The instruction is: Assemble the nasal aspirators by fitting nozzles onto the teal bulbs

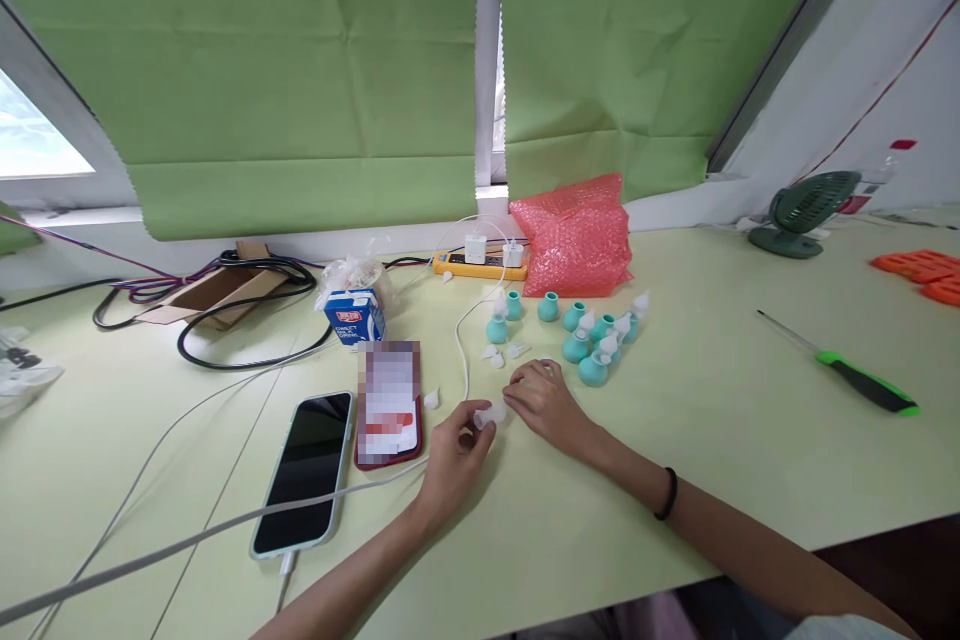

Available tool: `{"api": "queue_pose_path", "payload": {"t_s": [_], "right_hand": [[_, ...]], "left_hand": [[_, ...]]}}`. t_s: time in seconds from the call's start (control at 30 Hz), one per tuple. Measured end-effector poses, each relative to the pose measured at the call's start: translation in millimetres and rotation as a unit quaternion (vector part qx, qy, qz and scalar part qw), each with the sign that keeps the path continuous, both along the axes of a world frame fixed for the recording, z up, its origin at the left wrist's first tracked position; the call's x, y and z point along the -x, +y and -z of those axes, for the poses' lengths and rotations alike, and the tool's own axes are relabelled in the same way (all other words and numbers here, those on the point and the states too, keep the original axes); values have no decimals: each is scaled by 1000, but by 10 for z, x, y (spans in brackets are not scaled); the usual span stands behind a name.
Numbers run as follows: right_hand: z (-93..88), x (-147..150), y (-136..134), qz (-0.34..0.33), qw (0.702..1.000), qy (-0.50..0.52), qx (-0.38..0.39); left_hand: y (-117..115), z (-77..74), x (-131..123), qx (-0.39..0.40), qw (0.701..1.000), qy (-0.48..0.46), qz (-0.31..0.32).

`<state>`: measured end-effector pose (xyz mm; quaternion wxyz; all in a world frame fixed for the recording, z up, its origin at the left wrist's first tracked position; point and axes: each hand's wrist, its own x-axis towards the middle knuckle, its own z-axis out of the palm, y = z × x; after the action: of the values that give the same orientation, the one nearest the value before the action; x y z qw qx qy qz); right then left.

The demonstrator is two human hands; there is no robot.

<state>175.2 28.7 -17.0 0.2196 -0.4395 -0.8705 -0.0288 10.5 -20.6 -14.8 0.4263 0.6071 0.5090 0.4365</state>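
Between the thumb and fingers of my left hand (456, 450) is a small translucent white plastic nozzle (491, 415), held just above the table. My right hand (546, 405) is beside its far end, fingers bent and drawn together; whatever they may pinch is hidden. Beyond my hands stand several teal rubber bulbs (593, 370), some topped with white pointed tips (641, 302) and others with bare round mouths, such as one bulb (548, 306) at the back. Small white plastic pieces (497, 358) lie loose in front of them, and another white piece (431, 399) rests left of my hands.
Two phones, a dark-screened one (307, 470) and a red-cased one (388, 410), lie left. A white cable (352, 488) crosses there. Behind are a blue drink carton (355, 317), yellow power strip (480, 266) and pink bubble-wrap bag (577, 238). A screwdriver (862, 380) and fan (810, 205) are right.
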Motion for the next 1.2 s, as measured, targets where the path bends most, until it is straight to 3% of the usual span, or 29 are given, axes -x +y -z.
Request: {"api": "queue_pose_path", "payload": {"t_s": [0.2,0.43,1.2], "right_hand": [[6,-39,10,-8,993,116,27],[-115,20,-107,-86,946,283,133],[-163,58,-184,-111,915,323,217]], "left_hand": [[-3,2,5,1,1000,11,6],[6,11,7,-4,1000,24,6],[-13,-31,11,-49,996,65,23]]}}
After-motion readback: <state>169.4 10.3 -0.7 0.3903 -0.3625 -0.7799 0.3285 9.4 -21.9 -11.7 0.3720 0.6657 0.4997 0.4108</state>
